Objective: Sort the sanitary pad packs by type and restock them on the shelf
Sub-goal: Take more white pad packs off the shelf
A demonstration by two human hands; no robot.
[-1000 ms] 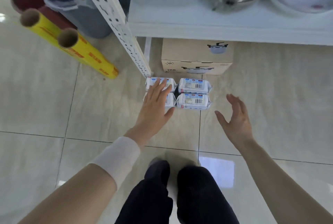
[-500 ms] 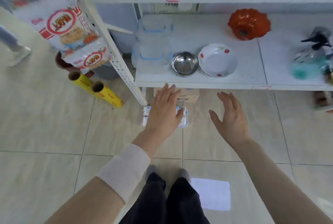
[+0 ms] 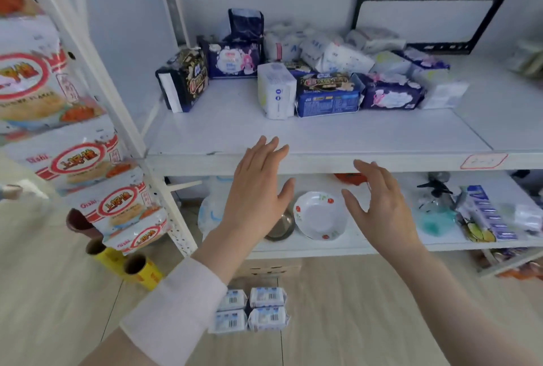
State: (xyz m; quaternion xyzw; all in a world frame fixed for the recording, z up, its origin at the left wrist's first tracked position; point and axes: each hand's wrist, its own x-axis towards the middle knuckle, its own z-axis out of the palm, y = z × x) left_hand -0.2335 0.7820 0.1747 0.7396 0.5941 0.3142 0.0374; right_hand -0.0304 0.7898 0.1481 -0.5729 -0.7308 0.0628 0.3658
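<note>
Beyond left hand (image 3: 258,192), right hand (image 3: 382,206), pad packs (image 3: 326,92) heaped on shelf (image 3: 229,130)

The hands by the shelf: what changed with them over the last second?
Both hands rose from floor level. The left hand lifted away from the four white packs on the floor and now hovers open before the shelf edge; the right hand came up beside it, also open. Nothing was picked up. The packs stayed in their two-by-two block.

white shelf (image 3: 293,133), navy pack (image 3: 235,61) with pink rabbit, white plate (image 3: 320,215) with red flowers, yellow rolls (image 3: 141,271)
</note>
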